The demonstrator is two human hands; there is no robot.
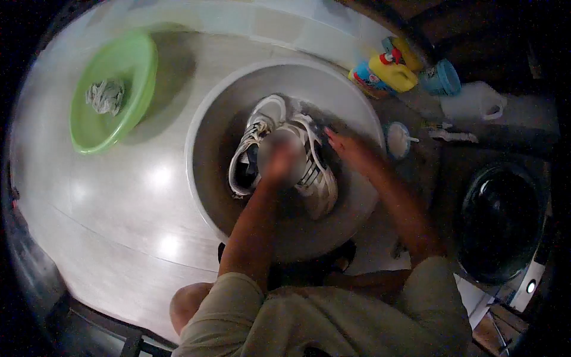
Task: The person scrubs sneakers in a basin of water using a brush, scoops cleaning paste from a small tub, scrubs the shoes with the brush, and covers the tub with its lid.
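Note:
Two white-and-black lace-up sneakers lie in a large grey-white basin point(194, 172) between my legs. The left sneaker point(253, 143) rests on its side with its dark opening showing; the right sneaker point(318, 172) has dark stripes along its side. My left hand point(281, 157) is on or right against the right sneaker, its fingers hidden by a round blur. By that sneaker's upper right edge is my right hand point(348, 149), its fingers closed. Something dark shows at its fingertips, too unclear to name.
A green basin point(134, 125) with a crumpled grey cloth point(106, 96) stands at the upper left. Beyond the basin's right rim are a yellow bottle point(392, 74), a blue cup point(443, 78), a white jug point(476, 102) and a small tub point(398, 141). A dark round glossy thing point(502, 220) is at the right.

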